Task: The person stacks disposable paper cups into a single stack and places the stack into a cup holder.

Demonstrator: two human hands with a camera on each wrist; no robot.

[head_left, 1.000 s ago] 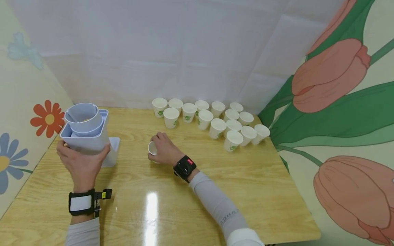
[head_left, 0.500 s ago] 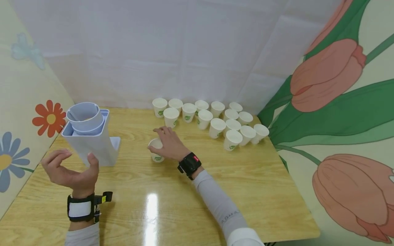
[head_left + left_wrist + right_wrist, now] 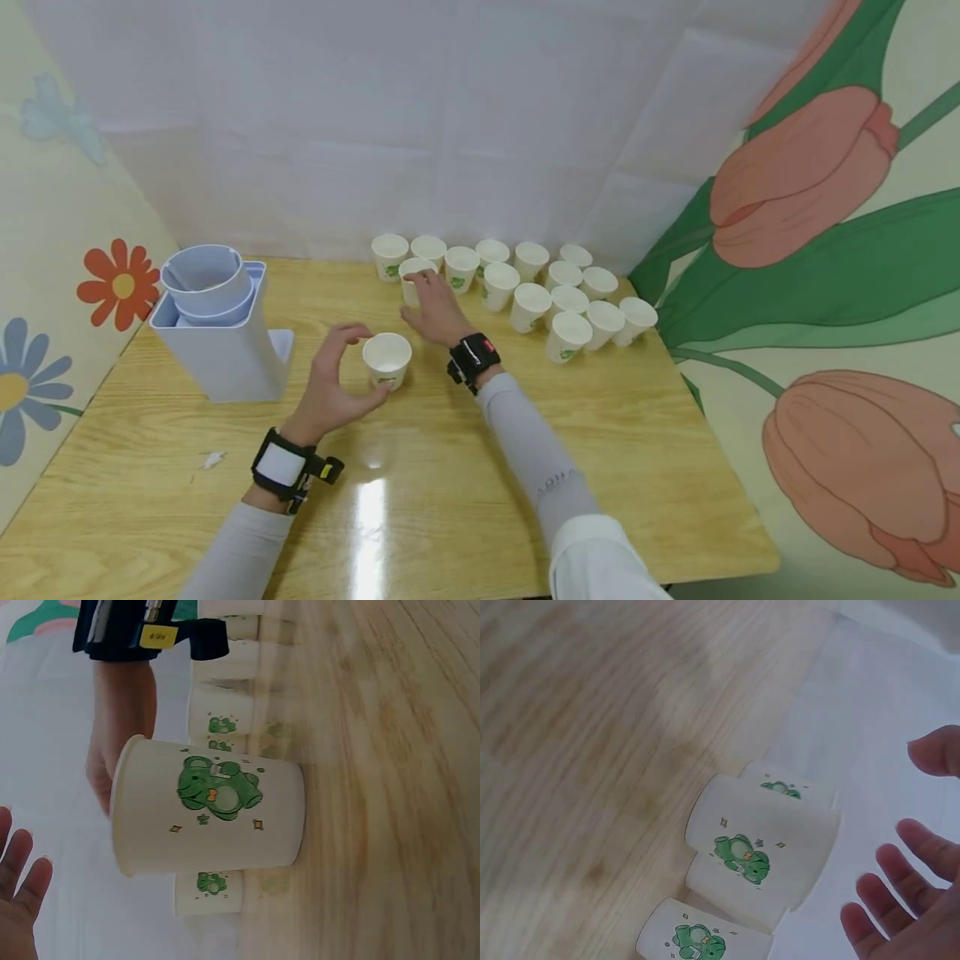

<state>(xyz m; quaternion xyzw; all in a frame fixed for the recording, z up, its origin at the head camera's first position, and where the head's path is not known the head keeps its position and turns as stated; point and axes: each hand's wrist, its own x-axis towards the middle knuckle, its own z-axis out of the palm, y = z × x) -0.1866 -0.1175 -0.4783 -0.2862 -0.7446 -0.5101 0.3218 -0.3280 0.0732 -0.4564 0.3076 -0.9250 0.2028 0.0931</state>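
Observation:
A white paper cup (image 3: 387, 354) stands upright on the table. My left hand (image 3: 333, 392) is beside it, thumb and fingers spread around its near left side. In the left wrist view, this cup (image 3: 210, 847) shows a green cartoon animal print, and the left fingers (image 3: 34, 889) are apart from it. Farther back, my right hand (image 3: 437, 310) reaches to another paper cup (image 3: 410, 293) at the front of the group and partly covers it. The right wrist view shows the right fingers (image 3: 900, 862) extended and apart, clear of the printed cup (image 3: 795, 832).
Several more paper cups (image 3: 531, 307) stand close together along the back and right of the table (image 3: 450, 500). At the left is a pale blue plastic container (image 3: 232, 362) with a round piece (image 3: 206, 283) on top. A white sheet (image 3: 337, 125) hangs behind.
My left hand has left the pale blue container and moved right to the single cup. My right hand has let go of that cup and moved back to another one.

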